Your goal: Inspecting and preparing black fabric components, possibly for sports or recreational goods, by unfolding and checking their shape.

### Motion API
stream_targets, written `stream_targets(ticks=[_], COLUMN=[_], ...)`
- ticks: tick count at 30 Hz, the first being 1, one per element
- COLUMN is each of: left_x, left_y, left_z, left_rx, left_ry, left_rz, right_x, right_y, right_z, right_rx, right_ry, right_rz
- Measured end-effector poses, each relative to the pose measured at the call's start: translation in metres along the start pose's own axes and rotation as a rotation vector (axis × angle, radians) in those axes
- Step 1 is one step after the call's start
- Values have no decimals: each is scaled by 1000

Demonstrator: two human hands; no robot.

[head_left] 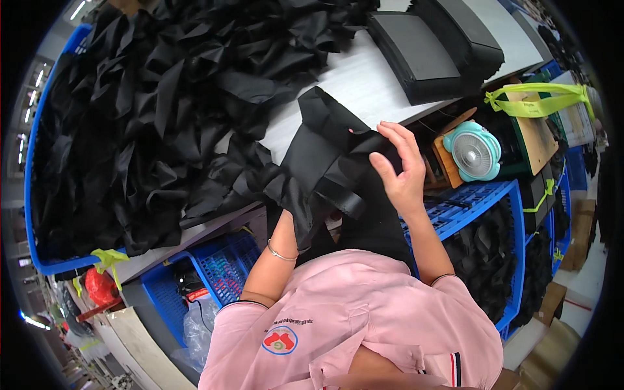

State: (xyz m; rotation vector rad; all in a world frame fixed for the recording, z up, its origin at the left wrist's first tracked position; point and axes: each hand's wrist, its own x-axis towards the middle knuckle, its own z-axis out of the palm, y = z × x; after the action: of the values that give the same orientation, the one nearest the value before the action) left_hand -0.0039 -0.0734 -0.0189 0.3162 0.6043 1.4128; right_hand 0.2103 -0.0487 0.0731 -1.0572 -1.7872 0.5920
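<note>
The black cloth (315, 149) hangs over the front edge of the counter (354, 81), beside a loose black pile (156, 97). The right hand (405, 172) is open at its right side; the left hand is covered, its grip impossible to tell. The cloth could slip lapward if poorly held, or drag neighbouring pieces where they overlap.
</note>
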Motion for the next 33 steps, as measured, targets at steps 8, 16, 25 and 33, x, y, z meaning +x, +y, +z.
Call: stream_targets(ticks=[8,16,25,33], left_x=[2,16,-11,60], left_y=[-5,31,6,37], left_z=[-1,-25,43,52], left_rx=[2,-158,432,846], left_ry=[-87,-224,217,89], left_rz=[-48,-54,105,502], right_x=[18,58,86,-23], right_y=[-4,11,77,76], right_z=[-2,-48,-3,29], right_rx=[-4,126,-311,813], right_ry=[-300,-356,229,141], right_rz=[-92,5,-112,646])
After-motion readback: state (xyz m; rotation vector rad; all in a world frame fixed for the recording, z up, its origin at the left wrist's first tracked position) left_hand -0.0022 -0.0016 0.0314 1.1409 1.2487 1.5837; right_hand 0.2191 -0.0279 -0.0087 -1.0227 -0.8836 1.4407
